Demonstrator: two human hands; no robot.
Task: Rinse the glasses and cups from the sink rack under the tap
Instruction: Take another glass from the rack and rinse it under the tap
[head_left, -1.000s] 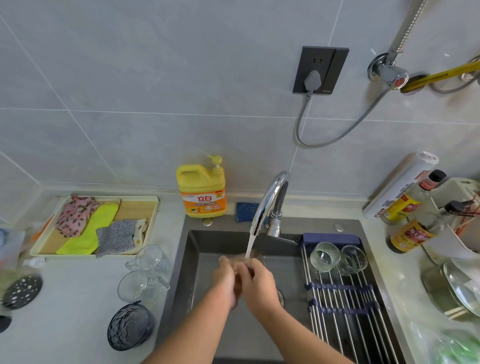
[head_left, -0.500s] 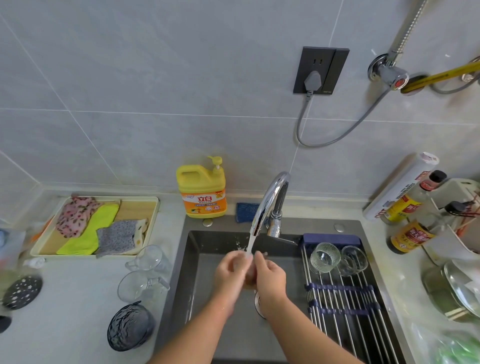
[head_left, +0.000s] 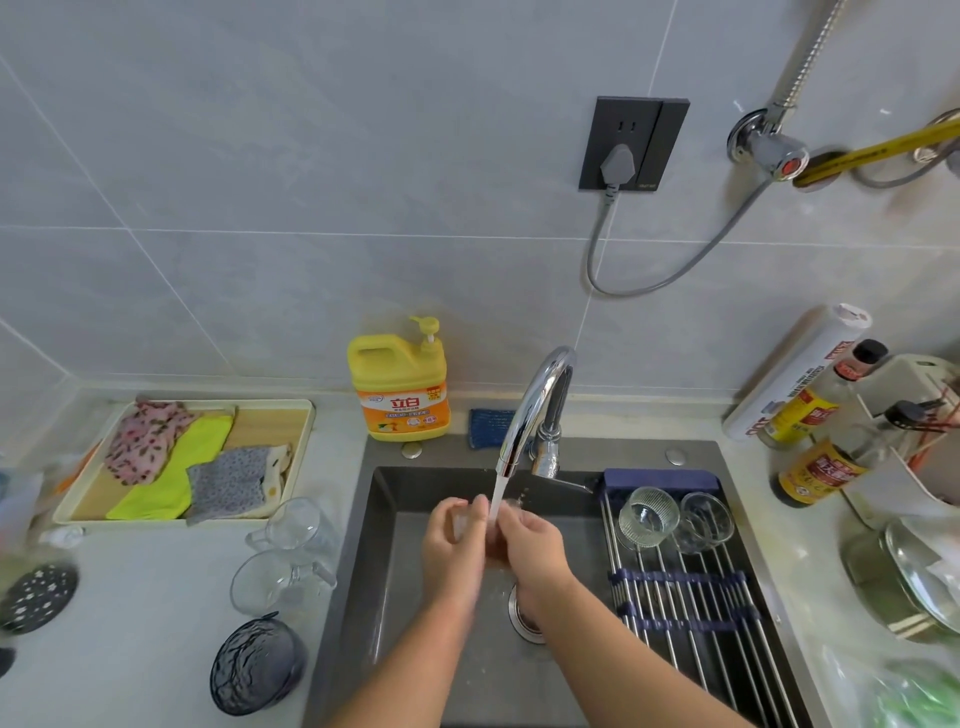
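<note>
Water runs from the chrome tap (head_left: 535, 410) into the dark sink (head_left: 395, 519). Under the stream, my left hand (head_left: 452, 545) and my right hand (head_left: 530, 545) together hold a small clear glass (head_left: 480, 512), mostly hidden between the fingers. On the roll-up sink rack (head_left: 691, 587) at the right stand a ribbed clear glass (head_left: 649, 517) and a plain clear glass (head_left: 704, 522). Two clear handled cups (head_left: 296, 527) (head_left: 275, 577) and a dark blue glass bowl (head_left: 257, 667) sit on the counter left of the sink.
A yellow detergent bottle (head_left: 400, 389) and a blue sponge (head_left: 488, 428) stand behind the sink. A tray of cloths (head_left: 192, 462) lies at the left. Sauce bottles (head_left: 821, 467), a wrap roll (head_left: 795, 374) and a pot with lid (head_left: 914, 582) crowd the right counter.
Both hands rose from lower in the sink up to the water stream and turned the glass between them; the stream now falls on the glass.
</note>
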